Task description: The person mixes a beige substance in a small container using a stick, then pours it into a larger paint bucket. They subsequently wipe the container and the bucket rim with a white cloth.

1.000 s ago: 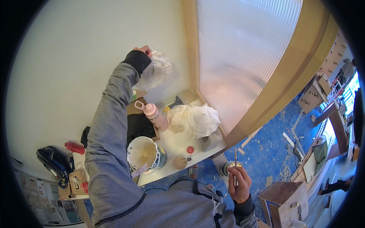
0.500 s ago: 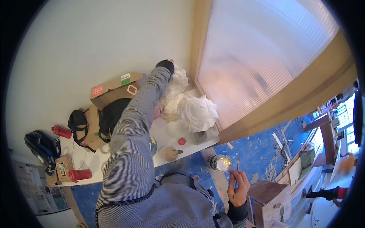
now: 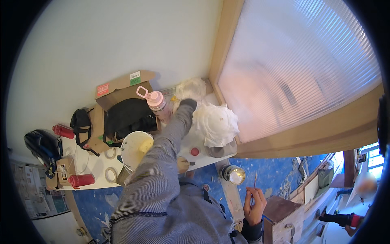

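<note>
My left arm reaches over the table, its dark cuff (image 3: 189,103) between two crumpled white cloth-like bundles. The fingers of my left hand are hidden beyond the cuff, so I cannot see what they touch. One bundle (image 3: 191,88) lies against the wall; the larger one (image 3: 216,123) sits nearer, by a grey container (image 3: 219,151). My right hand (image 3: 254,206) is closed round a thin paintbrush (image 3: 256,179), held upright with its tip up. Beside it, to the left, stands a round tin (image 3: 235,175) with a shiny golden top.
Left of the bundles stand a pink bottle (image 3: 157,102), a white bucket (image 3: 130,150) with yellowish contents and a cardboard box (image 3: 115,95) with a black bag. A red bottle (image 3: 81,180), tape rolls (image 3: 111,175) and a small red lid (image 3: 195,151) lie on the table. Another person (image 3: 345,217) is far right.
My left arm has drawn back from the far bundle toward me and slightly right. The pink bottle and the white bucket now show. My right hand keeps hold of the paintbrush.
</note>
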Demonstrator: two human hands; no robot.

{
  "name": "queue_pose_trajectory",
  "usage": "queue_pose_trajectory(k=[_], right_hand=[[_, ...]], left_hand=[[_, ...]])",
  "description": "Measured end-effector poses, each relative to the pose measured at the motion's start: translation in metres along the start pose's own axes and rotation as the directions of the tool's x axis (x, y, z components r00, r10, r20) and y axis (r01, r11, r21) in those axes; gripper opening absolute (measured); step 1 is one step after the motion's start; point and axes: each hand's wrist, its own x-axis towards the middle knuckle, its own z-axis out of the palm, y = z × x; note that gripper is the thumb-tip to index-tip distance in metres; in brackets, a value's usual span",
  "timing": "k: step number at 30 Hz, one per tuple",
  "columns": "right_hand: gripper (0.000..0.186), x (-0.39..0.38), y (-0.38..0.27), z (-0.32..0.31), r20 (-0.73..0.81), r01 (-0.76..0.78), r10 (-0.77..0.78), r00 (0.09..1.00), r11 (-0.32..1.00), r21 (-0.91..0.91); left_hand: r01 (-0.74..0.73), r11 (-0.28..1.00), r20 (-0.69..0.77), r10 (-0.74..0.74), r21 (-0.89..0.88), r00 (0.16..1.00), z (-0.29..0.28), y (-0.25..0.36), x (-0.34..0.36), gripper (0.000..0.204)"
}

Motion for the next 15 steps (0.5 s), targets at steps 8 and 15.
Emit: queue_pose_trajectory(k=[8,15], right_hand=[[0.013,0.008,0.007,0.004,0.000,0.089,-0.089,0.996,0.994,0.064],[0.017,0.004,0.004,0.001,0.047,0.087,-0.095,0.994,0.985,0.151]], left_hand=[[-0.042,0.999,-0.084,0.044,0.023,0.996,-0.153,-0.036,0.015,0.022],[-0.044,0.999,-0.120,0.047,0.025,0.992,-0.257,-0.043,-0.024,0.023]])
